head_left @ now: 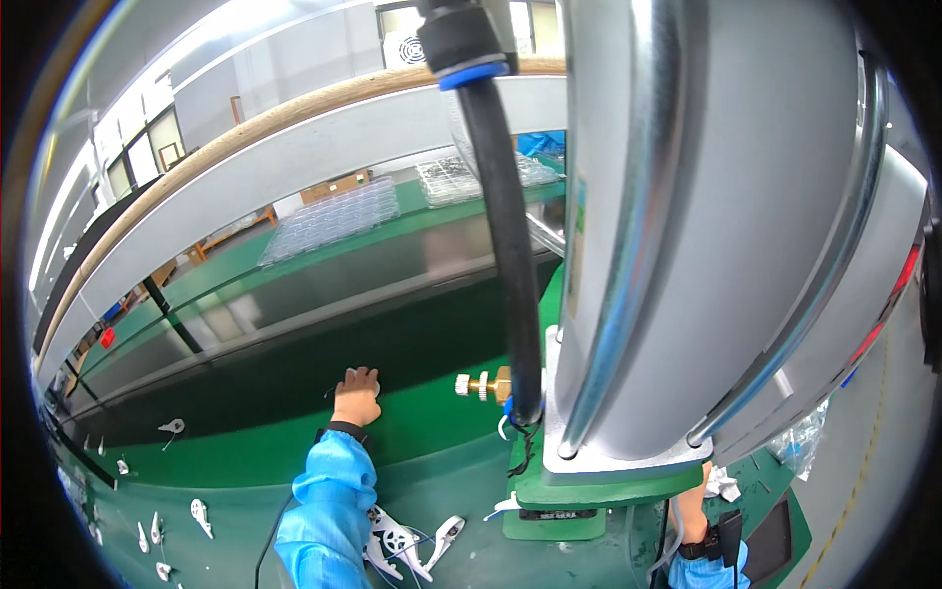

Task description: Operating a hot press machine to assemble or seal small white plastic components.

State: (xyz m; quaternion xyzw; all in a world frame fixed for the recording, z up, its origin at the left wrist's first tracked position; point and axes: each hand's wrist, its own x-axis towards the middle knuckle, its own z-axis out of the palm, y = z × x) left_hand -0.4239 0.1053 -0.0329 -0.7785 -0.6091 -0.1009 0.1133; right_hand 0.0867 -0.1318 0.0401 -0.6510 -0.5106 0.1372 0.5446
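My left hand (357,396), in a blue sleeve with a black wristband, reaches over the green conveyor belt (432,422). Its fingers are curled, and a small pale bit shows at their edge, too little to name. Under that forearm lie white plastic parts (400,542) with a round spoked opening and thin dark wires. My right hand (703,488) is mostly behind the green base of a grey cylindrical press (746,226). Only its wrist side shows, so its fingers are hidden. Crumpled white material (724,484) lies beside it.
A black air hose (500,236) hangs before me, above a brass fitting (486,385). Several small white parts (200,517) are scattered at the left on the belt and table. Clear plastic trays (334,218) rest on the far green bench. A clear bag (800,439) is at the right.
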